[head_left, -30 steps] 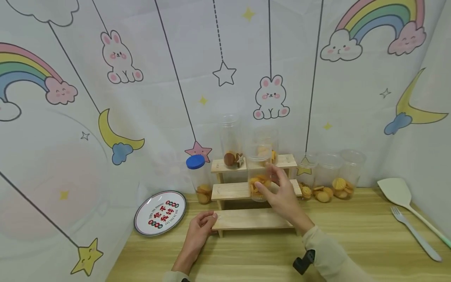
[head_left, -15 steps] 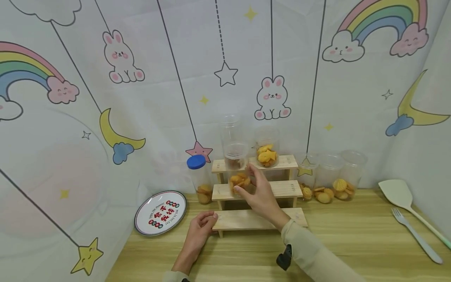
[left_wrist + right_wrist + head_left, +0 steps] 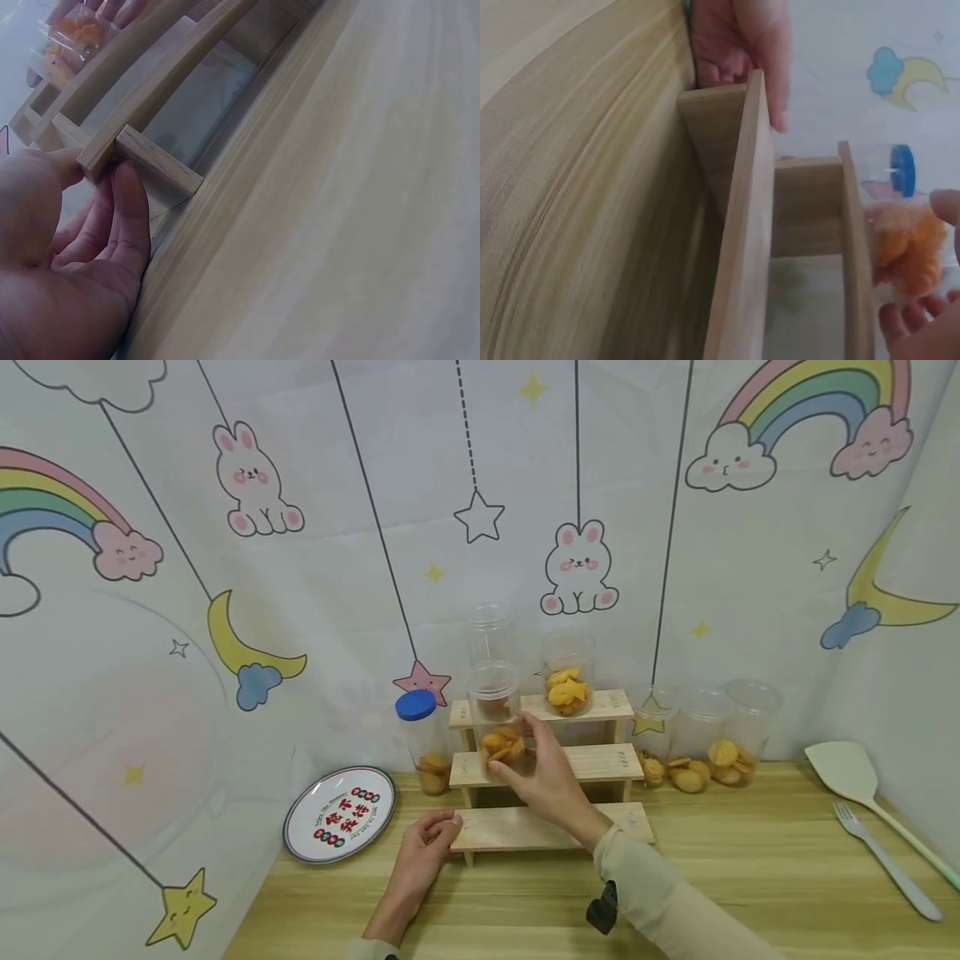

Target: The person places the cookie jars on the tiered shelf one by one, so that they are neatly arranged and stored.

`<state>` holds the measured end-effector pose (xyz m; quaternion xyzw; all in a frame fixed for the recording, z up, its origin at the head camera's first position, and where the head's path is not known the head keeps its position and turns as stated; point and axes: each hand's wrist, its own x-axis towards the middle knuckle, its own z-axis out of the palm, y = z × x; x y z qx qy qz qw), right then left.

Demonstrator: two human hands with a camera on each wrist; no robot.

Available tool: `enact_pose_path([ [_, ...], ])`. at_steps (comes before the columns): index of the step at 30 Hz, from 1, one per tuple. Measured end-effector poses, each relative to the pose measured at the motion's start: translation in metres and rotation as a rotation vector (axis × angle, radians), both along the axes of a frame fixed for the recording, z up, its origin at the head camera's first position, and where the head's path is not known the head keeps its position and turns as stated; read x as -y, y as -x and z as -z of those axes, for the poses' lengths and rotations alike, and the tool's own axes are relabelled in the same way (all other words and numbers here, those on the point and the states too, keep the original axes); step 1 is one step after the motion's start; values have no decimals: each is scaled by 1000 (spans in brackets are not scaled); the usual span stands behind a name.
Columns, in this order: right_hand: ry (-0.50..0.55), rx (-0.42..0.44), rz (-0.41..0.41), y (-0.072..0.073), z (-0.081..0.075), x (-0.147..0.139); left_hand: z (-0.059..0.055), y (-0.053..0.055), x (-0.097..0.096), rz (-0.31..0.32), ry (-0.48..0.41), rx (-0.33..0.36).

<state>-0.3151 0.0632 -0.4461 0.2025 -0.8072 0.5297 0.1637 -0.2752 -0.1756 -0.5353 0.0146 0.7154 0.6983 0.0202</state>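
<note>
My right hand (image 3: 546, 774) holds a clear plastic jar (image 3: 495, 706) by its lower right side, thumb in front and fingers behind. Orange-brown snacks (image 3: 909, 247) lie in its bottom. It stands upright at the left of the middle tier of a three-step wooden stand (image 3: 547, 828). At the stand's lowest tier, my left hand (image 3: 427, 853) pinches the left end, thumb on the top edge and fingers curled beneath, as the left wrist view shows. On the top tier are a tall jar (image 3: 489, 631), partly hidden behind the held one, and a jar of fish-shaped crackers (image 3: 567, 681).
Left of the stand is a blue-lidded jar (image 3: 422, 739) with cookies; a printed plate (image 3: 341, 814) leans against the backdrop. To the right stand several lidless cookie jars (image 3: 688, 743). Farther right lie a cream spatula (image 3: 843, 768) and a fork (image 3: 885, 860).
My right hand has carried the jar leftward along the middle tier, to in front of the tall jar, uncovering the fish-cracker jar. My left hand has stayed at the stand's end.
</note>
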Motion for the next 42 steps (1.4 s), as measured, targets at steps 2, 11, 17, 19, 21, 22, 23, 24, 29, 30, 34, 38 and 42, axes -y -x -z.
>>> enact_pose_path([
  [2, -22, 28, -21, -5, -2, -4, 0, 0, 1, -1, 0, 4],
  [11, 28, -31, -24, -35, 6, -55, 1, 0, 2, 8, -6, 6],
  [17, 162, -31, 151, -46, 20, -130, 2, 1, 1, 3, -7, 0],
  [19, 174, 26, 244, -50, 20, -157, 2, 1, 1, -1, -4, -3],
  [21, 182, 89, 319, -52, 19, -183, 1, 0, 1, -8, -4, -4],
  [22, 182, 112, 353, -52, 19, -195, 1, 0, 1, -10, -3, -4],
  [23, 182, 131, 385, -52, 18, -207, 1, 0, 1, -12, 0, -6],
  [24, 192, 144, 416, -52, 17, -217, 1, 0, 1, -13, 1, -6],
  [29, 212, 198, 573, -47, 22, -260, 0, 0, 0, -8, 14, -2],
  [30, 197, 217, 604, -45, 25, -267, 0, 0, 0, -10, 19, 1],
  [34, 71, 301, 644, -36, 34, -287, 2, -1, 1, -19, 35, 8],
  [38, -42, 340, 564, -22, 38, -304, 2, -1, 2, -23, 34, 7],
  [42, -102, 345, 461, -11, 40, -315, 1, 0, 1, -24, 34, 7],
])
